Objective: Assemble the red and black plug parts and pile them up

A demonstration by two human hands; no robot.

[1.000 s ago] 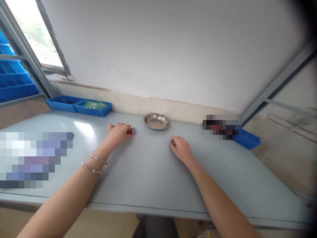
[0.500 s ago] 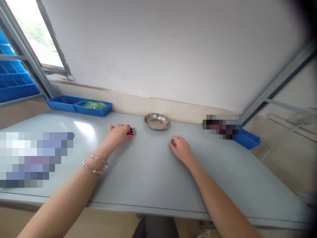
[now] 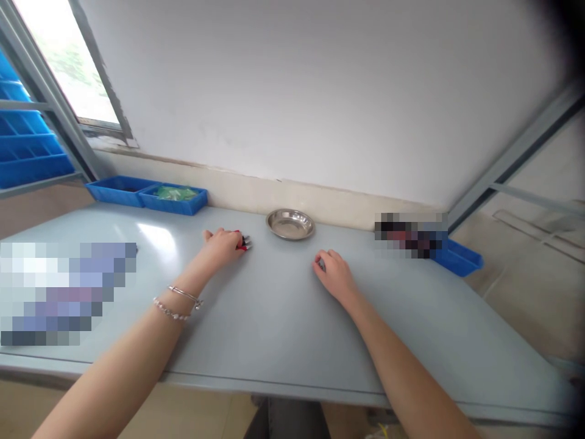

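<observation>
My left hand (image 3: 219, 249) rests on the grey tabletop (image 3: 274, 317), its fingers closed over small red and black pieces with silvery metal tips (image 3: 244, 243). The tips stick out to the right from under the fingers, and the rest is hidden by the hand. To the right, my right hand (image 3: 335, 274) lies on the table with its fingers curled inward. A dark spot shows between thumb and fingers, too small to identify. Between and beyond the two hands stands a shallow round metal dish (image 3: 290, 225), apart from both.
At the back left are two blue bins (image 3: 173, 201), one with green plastic packaging (image 3: 176, 193). Another blue bin (image 3: 459, 259) sits at the right edge, beside a blurred patch. A second blurred area covers the table's left. Metal posts rise at both sides, a wall behind.
</observation>
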